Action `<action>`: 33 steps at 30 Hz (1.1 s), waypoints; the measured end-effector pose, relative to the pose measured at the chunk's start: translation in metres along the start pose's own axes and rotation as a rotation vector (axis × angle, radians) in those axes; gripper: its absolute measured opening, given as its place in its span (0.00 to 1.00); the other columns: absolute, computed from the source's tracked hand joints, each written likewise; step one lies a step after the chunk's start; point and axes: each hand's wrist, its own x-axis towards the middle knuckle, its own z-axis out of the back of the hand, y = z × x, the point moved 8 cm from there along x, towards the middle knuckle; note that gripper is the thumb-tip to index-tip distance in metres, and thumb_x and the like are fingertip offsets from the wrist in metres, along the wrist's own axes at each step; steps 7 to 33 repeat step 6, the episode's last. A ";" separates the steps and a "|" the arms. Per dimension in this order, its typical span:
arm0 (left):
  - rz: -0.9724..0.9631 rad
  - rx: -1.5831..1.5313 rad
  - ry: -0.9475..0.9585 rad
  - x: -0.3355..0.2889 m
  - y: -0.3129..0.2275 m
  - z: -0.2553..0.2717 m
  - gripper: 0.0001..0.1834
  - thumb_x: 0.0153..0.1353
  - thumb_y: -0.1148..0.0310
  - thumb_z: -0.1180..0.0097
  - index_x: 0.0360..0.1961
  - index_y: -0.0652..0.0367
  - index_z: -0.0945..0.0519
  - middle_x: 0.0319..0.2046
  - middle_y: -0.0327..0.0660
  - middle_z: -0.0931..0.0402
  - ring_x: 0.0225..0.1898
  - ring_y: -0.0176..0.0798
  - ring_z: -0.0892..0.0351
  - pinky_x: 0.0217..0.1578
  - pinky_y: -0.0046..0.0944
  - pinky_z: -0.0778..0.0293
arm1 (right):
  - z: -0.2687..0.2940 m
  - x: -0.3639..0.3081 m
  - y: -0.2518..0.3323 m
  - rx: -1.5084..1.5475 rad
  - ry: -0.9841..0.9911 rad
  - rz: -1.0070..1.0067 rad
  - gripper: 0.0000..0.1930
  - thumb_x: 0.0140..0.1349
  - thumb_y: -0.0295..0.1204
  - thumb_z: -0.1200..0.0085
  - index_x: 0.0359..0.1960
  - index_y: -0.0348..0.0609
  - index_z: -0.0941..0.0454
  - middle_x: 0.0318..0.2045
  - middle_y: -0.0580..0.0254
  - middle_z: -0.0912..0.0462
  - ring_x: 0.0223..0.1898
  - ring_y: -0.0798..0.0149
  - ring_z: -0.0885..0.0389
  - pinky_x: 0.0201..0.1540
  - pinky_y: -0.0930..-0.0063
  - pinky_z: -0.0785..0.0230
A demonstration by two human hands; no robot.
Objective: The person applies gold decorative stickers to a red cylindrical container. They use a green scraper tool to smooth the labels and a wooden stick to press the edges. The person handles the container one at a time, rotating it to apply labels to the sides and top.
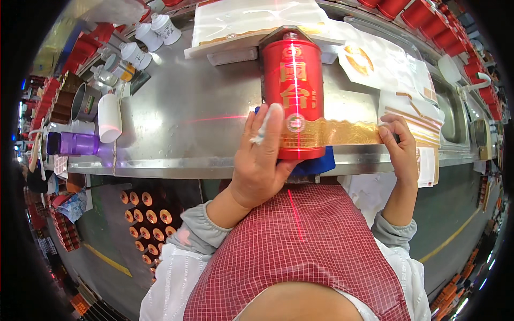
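Observation:
A red cylindrical bottle [293,72] with gold characters lies on a dark holder with a blue cloth [315,163] beneath its near end. A gold label strip [350,132] with a wavy upper edge runs across the bottle's lower part and stretches free to the right. My left hand [258,160] rests against the bottle's left side, fingers extended, with white wrapping on one finger. Its thumb is by the bottle's base. Out at the strip's free end, my right hand [400,144] pinches it between thumb and fingers. A thin red light line crosses the bottle lengthwise.
Behind the bottle, white label sheets [257,21] lie on a raised board; more sheets [383,61] lie to the right. White bottles, a paper roll [110,119] and a purple container [75,144] stand left. Several copper-topped bottles [151,216] stand below the steel table's edge [171,170].

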 end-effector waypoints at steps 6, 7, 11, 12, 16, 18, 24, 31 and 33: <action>-0.104 0.160 0.010 -0.011 0.005 0.000 0.41 0.66 0.59 0.44 0.68 0.75 0.49 0.63 0.61 0.36 0.65 0.59 0.35 0.68 0.50 0.48 | -0.009 0.003 0.007 0.097 0.074 0.003 0.12 0.63 0.33 0.42 0.27 0.38 0.25 0.45 0.60 0.25 0.50 0.64 0.29 0.54 0.73 0.40; -0.104 0.160 0.010 -0.011 0.005 0.000 0.41 0.66 0.59 0.44 0.68 0.75 0.49 0.63 0.61 0.36 0.65 0.59 0.35 0.68 0.50 0.48 | -0.009 0.003 0.007 0.097 0.074 0.003 0.12 0.63 0.33 0.42 0.27 0.38 0.25 0.45 0.60 0.25 0.50 0.64 0.29 0.54 0.73 0.40; -0.104 0.160 0.010 -0.011 0.005 0.000 0.41 0.66 0.59 0.44 0.68 0.75 0.49 0.63 0.61 0.36 0.65 0.59 0.35 0.68 0.50 0.48 | -0.009 0.003 0.007 0.097 0.074 0.003 0.12 0.63 0.33 0.42 0.27 0.38 0.25 0.45 0.60 0.25 0.50 0.64 0.29 0.54 0.73 0.40; -0.104 0.160 0.010 -0.011 0.005 0.000 0.41 0.66 0.59 0.44 0.68 0.75 0.49 0.63 0.61 0.36 0.65 0.59 0.35 0.68 0.50 0.48 | -0.009 0.003 0.007 0.097 0.074 0.003 0.12 0.63 0.33 0.42 0.27 0.38 0.25 0.45 0.60 0.25 0.50 0.64 0.29 0.54 0.73 0.40; -0.104 0.160 0.010 -0.011 0.005 0.000 0.41 0.66 0.59 0.44 0.68 0.75 0.49 0.63 0.61 0.36 0.65 0.59 0.35 0.68 0.50 0.48 | -0.009 0.003 0.007 0.097 0.074 0.003 0.12 0.63 0.33 0.42 0.27 0.38 0.25 0.45 0.60 0.25 0.50 0.64 0.29 0.54 0.73 0.40; -0.104 0.160 0.010 -0.011 0.005 0.000 0.41 0.66 0.59 0.44 0.68 0.75 0.49 0.63 0.61 0.36 0.65 0.59 0.35 0.68 0.50 0.48 | -0.009 0.003 0.007 0.097 0.074 0.003 0.12 0.63 0.33 0.42 0.27 0.38 0.25 0.45 0.60 0.25 0.50 0.64 0.29 0.54 0.73 0.40; -0.104 0.160 0.010 -0.011 0.005 0.000 0.41 0.66 0.59 0.44 0.68 0.75 0.49 0.63 0.61 0.36 0.65 0.59 0.35 0.68 0.50 0.48 | -0.009 0.003 0.007 0.097 0.074 0.003 0.12 0.63 0.33 0.42 0.27 0.38 0.25 0.45 0.60 0.25 0.50 0.64 0.29 0.54 0.73 0.40; -0.104 0.160 0.010 -0.011 0.005 0.000 0.41 0.66 0.59 0.44 0.68 0.75 0.49 0.63 0.61 0.36 0.65 0.59 0.35 0.68 0.50 0.48 | -0.009 0.003 0.007 0.097 0.074 0.003 0.12 0.63 0.33 0.42 0.27 0.38 0.25 0.45 0.60 0.25 0.50 0.64 0.29 0.54 0.73 0.40; -0.104 0.160 0.010 -0.011 0.005 0.000 0.41 0.66 0.59 0.44 0.68 0.75 0.49 0.63 0.61 0.36 0.65 0.59 0.35 0.68 0.50 0.48 | -0.009 0.003 0.007 0.097 0.074 0.003 0.12 0.63 0.33 0.42 0.27 0.38 0.25 0.45 0.60 0.25 0.50 0.64 0.29 0.54 0.73 0.40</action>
